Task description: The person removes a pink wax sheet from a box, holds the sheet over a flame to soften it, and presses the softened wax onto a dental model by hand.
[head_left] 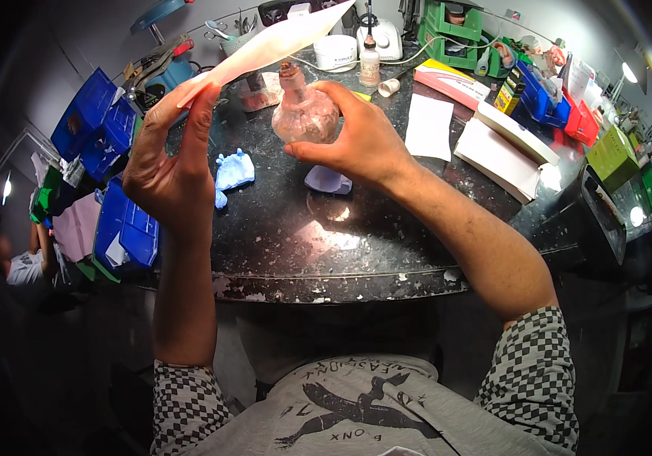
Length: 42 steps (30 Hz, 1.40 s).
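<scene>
Two hands raised — left (170,163) pinching thin pale sheet (265,47), right (360,137) gripping rounded pinkish glass flask (305,114)

Glass, paper and polished stone

The flask (305,114) looked like clear, glossy glass; the sheet (265,47) was thin matt paper; the worktop (326,235) was dark speckled stone, shiny but chipped.

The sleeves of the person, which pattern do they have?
The sleeves have a black-and-white checkered pattern, seen in the head view.
</scene>
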Motion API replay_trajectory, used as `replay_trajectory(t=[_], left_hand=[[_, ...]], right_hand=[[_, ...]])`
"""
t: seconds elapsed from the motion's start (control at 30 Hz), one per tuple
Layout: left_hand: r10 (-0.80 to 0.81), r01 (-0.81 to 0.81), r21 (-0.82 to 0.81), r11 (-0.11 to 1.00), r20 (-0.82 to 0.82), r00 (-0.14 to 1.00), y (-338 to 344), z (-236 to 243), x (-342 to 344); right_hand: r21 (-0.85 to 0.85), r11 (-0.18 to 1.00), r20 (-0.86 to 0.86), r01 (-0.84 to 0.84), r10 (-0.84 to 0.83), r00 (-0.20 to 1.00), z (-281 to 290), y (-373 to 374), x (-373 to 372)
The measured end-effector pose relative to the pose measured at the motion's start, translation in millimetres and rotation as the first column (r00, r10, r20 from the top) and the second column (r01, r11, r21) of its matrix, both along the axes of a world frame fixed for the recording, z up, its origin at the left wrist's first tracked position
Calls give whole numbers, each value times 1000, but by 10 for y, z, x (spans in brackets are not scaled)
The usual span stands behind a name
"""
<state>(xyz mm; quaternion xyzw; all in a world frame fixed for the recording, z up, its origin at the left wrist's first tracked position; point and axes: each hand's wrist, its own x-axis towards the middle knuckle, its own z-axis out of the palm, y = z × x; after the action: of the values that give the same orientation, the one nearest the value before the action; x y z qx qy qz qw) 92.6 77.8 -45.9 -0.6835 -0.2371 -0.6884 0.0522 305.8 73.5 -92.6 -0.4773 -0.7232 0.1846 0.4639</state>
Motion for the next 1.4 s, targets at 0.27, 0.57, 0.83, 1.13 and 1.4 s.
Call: replay_trajectory(t=[0.27,0.57,0.83,1.13,1.4], left_hand=[[18,-18,10,1000,-30,999,22,-16,37],[57,-56,11,998,-88,994,48,-28,54],[97,-91,51,995,-142,985,59,-11,69],[106,-99,54,994,-154,982,61,2,85],[90,-84,51,995,-138,986,86,13,128]], right_hand=[[10,1000,-13,-19,19,1000,7,-34,-27],[35,999,-54,-28,30,998,19,-38,-52],[81,997,-41,9,-5,999,1,-23,-42],[124,992,-48,38,-33,998,19,-39,-47],[41,999,-76,-8,11,997,12,-38,-61]])
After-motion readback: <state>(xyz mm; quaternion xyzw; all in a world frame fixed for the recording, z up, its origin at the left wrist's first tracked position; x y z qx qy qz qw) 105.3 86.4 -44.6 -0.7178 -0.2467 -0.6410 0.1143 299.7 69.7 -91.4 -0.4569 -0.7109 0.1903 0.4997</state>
